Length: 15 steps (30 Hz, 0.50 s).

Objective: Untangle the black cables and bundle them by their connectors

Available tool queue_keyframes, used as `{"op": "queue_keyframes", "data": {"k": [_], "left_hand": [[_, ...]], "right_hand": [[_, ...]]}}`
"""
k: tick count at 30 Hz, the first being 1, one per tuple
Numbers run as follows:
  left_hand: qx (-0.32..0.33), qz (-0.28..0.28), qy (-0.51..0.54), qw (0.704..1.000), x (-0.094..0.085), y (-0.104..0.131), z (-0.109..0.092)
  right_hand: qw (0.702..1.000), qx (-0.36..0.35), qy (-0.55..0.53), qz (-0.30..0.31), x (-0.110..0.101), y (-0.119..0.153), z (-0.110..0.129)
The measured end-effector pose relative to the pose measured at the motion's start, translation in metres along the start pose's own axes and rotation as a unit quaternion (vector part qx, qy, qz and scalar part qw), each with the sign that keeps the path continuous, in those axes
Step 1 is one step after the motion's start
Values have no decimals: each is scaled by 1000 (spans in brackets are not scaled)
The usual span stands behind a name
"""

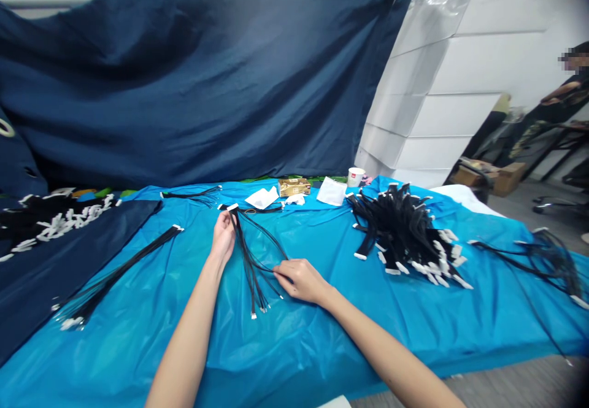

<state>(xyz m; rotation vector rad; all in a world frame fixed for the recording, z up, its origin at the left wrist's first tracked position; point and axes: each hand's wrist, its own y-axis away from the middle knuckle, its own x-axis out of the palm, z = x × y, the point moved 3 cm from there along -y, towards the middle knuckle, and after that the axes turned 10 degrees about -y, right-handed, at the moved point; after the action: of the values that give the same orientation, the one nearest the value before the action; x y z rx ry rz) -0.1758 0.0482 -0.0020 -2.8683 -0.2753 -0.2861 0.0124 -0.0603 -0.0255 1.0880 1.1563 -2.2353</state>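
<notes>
A black cable harness (247,254) with a white connector on top spreads its loose wires downward over the blue-covered table. My left hand (224,234) is closed on its upper end, just beneath the white connector. Lower and to the right, my right hand (301,280) pinches some of the harness's wires between thumb and fingers, pulled away from the others. The remaining wire ends, tipped with small connectors, hang between my two hands. Another black cable bundle (133,265) lies to the left of my left forearm.
A big pile of black cables (400,230) lies right, more cables (547,261) beyond it. Another pile (50,221) rests far left. Behind stand a gold box (294,187), a paper cup (355,177) and white packets (332,191). A person (564,98) is at back right.
</notes>
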Motion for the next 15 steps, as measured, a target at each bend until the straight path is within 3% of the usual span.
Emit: {"op": "queue_keyframes", "data": {"k": [15], "left_hand": [[-27, 30, -42, 998, 5, 4, 1]], "right_hand": [[1000, 16, 17, -11, -4, -1, -4]]}}
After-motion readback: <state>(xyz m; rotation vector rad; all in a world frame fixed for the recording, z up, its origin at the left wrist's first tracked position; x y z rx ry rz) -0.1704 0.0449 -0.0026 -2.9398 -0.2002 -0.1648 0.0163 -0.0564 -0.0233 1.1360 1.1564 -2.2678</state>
